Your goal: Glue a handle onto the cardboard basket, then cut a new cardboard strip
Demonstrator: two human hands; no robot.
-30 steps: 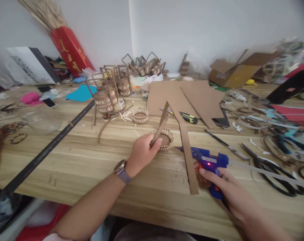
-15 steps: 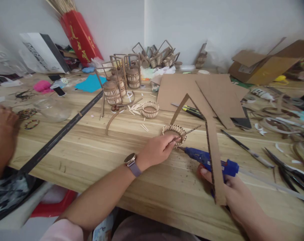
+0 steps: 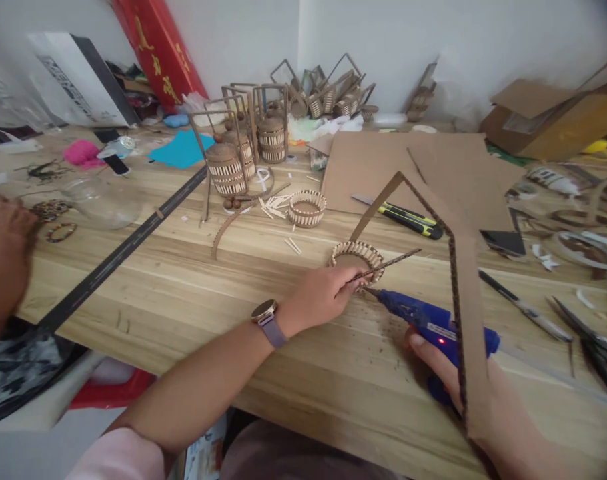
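My left hand (image 3: 317,303), with a watch (image 3: 264,311) on its wrist, pinches a thin cardboard strip (image 3: 402,257) against the near rim of a small round basket (image 3: 356,253). The basket wall is made of short pale sticks around a brown base. In my right hand (image 3: 441,363) is a blue glue gun (image 3: 416,313) with a red light lit. Its nozzle points at the basket's near side, close to my left fingertips; exact contact is hidden. A long bent cardboard strip (image 3: 467,320) rises behind the basket and comes down in front of the gun and my right hand.
Beyond lie a second stick ring (image 3: 307,212), loose sticks (image 3: 275,205), a utility knife (image 3: 411,220) and cardboard sheets (image 3: 368,160). Finished baskets (image 3: 226,170) with handles stand behind. Scissors (image 3: 591,347) and tweezers (image 3: 526,308) are at right. Another person's hand (image 3: 6,260) rests far left.
The view has shifted slightly, bringing the basket, both hands and the glue gun rightward in the picture. The gun's red light now shows. Both hands keep their hold.
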